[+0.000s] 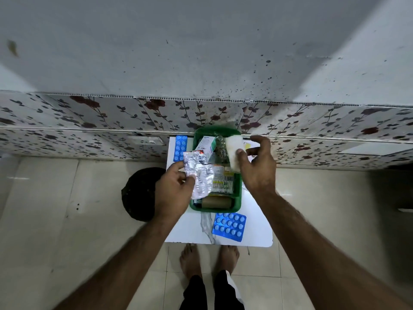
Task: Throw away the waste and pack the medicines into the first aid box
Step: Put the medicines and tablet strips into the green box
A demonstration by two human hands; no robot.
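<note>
Two blue blister packs still lie outside the green first aid box (237, 193), so we judge ourselves perhaps halfway through. Going left to right: the dark waste bin (139, 193) sits on the floor just beside the white table (257, 229); one blue strip (180, 148) lies lengthwise toward the wall, left of the box. Our left hand (173, 195) pinches a crumpled silver foil strip (199, 173), its long axis tilted up and away from us, over the box's left edge; likely waste. The box already holds cartons and bottles. The second blue pack (229, 226) rests near us. Our right hand (257, 166) grips a white pad (234, 151) above the box.
</note>
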